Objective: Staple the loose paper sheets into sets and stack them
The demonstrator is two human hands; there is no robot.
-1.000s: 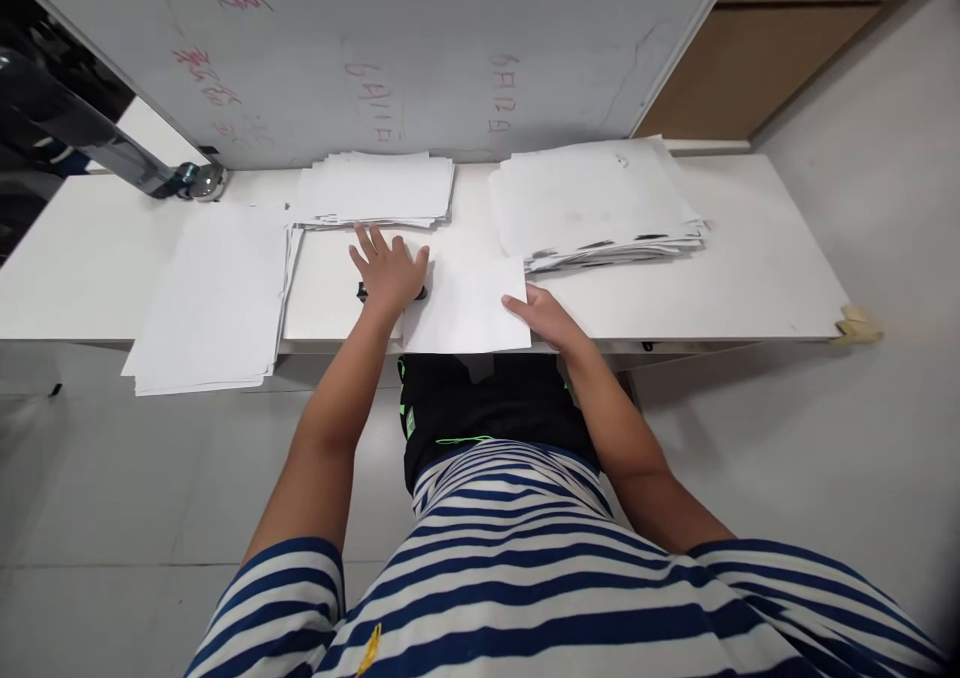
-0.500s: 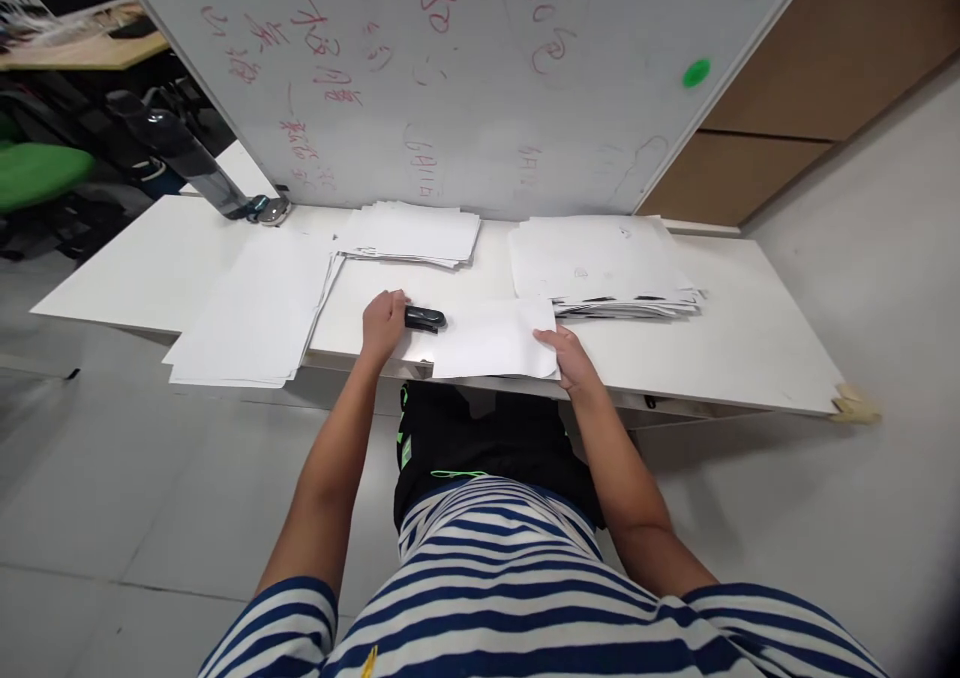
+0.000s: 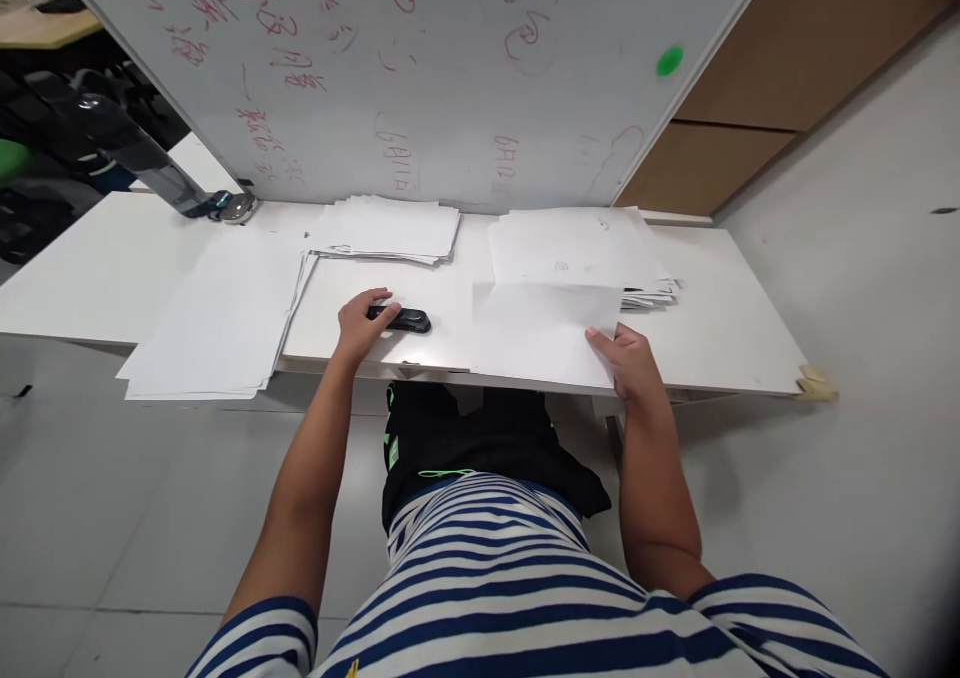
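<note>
Near the middle of the table, my left hand point(image 3: 358, 328) has its thumb and fingers loosely around the rear end of a black stapler point(image 3: 411, 320), which lies on the white surface. A white paper sheet point(image 3: 536, 328) is pinched at its right edge by my right hand point(image 3: 630, 360). The sheet is off to the right of the stapler, apart from it, and covers part of the right paper stack point(image 3: 570, 243). Whether it is one sheet or several thin ones, I cannot tell.
A large paper stack point(image 3: 217, 308) overhangs the table's front edge at left. Behind the stapler lies a smaller stack point(image 3: 386, 228). A dark bottle point(image 3: 142, 153) leans at the back left. The whiteboard point(image 3: 450, 88) stands along the back edge; a wall point(image 3: 870, 258) rises at right.
My right hand has moved right with the sheet, away from the stapler's front end. My left hand's grip on the stapler has loosened. The camera view has shifted slightly.
</note>
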